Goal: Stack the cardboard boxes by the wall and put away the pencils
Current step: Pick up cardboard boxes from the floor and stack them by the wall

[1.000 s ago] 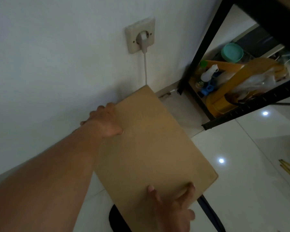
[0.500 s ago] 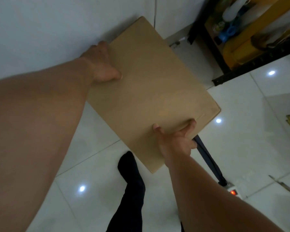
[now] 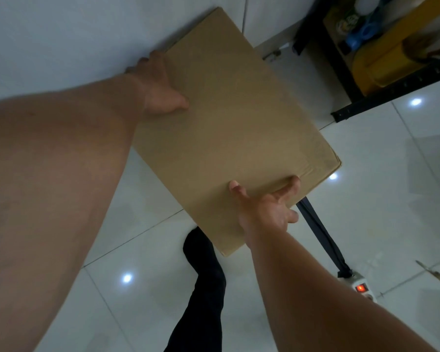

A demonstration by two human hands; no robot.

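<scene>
If my hold slackens, the cardboard box (image 3: pixel 226 128) could slip and drop towards the power strip (image 3: pixel 361 288) on the floor at near right, or scrape the wall (image 3: pixel 74 34). I hold it tilted, its far corner at the wall. My left hand (image 3: pixel 160 90) grips its far-left edge, thumb on top. My right hand (image 3: pixel 267 209) pinches the near edge, thumb and forefinger spread on top.

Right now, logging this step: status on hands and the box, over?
Hands: left hand grips cardboard box left edge, right hand near edge. Far corner by the wall. Power strip and cord on floor below.
</scene>
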